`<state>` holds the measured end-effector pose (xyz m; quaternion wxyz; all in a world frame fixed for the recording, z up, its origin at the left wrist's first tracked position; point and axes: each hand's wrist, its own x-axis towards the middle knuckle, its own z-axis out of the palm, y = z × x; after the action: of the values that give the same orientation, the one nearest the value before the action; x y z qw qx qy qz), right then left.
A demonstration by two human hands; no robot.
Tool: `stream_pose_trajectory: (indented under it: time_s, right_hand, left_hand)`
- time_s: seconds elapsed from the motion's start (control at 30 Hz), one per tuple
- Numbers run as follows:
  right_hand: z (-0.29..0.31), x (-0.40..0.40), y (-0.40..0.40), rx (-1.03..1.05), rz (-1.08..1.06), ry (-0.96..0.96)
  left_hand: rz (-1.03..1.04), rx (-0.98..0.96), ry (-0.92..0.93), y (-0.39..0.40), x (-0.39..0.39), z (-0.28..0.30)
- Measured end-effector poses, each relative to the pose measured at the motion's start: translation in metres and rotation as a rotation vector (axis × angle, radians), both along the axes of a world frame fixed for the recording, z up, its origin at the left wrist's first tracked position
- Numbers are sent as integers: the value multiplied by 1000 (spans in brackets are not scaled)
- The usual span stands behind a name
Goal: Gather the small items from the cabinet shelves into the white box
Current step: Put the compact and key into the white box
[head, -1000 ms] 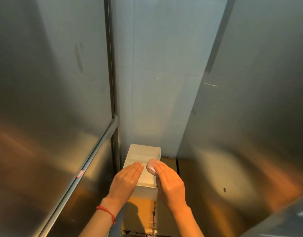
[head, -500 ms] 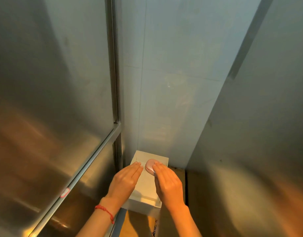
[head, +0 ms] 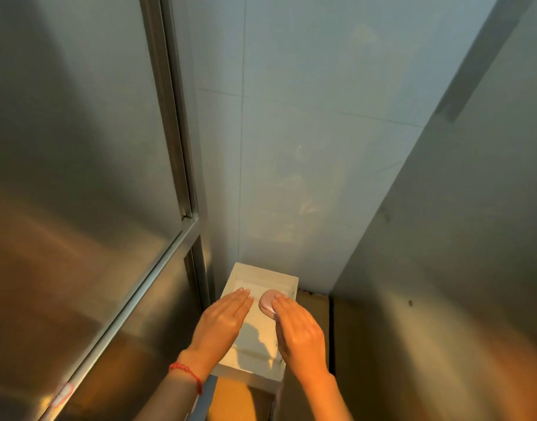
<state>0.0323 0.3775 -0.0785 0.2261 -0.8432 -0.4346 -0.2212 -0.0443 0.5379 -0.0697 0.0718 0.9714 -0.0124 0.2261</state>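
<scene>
The white box [head: 262,271] sits low in the view, in the narrow gap between two steel cabinets, with its top open. My left hand [head: 223,322] lies flat over the box's left side, fingers straight and together, holding nothing. My right hand [head: 297,326] stretches over the right side with straight fingers. Its fingertips rest on a small round pink item [head: 266,302] inside the box. The right thumb is hidden, and the hand covers part of the pink item.
A steel cabinet door with a framed edge [head: 176,177] fills the left. Another steel panel [head: 458,268] closes off the right. A pale tiled wall [head: 291,147] stands behind the box. Brown cardboard [head: 314,311] lies to the right of the box.
The view has shifted, so the box and hands sit a little further right in the frame. Both hands keep the same flat pose over the box, with the pink item under the right fingertips.
</scene>
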Motion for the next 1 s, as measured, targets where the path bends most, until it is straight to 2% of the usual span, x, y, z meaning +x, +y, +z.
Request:
stream_pose_trajectory:
  time_s: [0.23,0.33,0.53,0.77,1.0]
  right_hand:
    - [-37,16,12,-38,-40,110]
    - [-54,26,12,-60,-37,98]
    - [-89,42,17,-77,-49,102]
    - [-132,54,34,-57,-92,144]
    - [-173,65,53,-74,-172,249]
  left_hand:
    - [-52,-4,74,16,22,-35]
    - [-101,12,57,21,29,-54]
    - [-117,10,132,26,45,-91]
    - [-114,38,127,37,64,-133]
    - [-88,-24,149,42,85,-179]
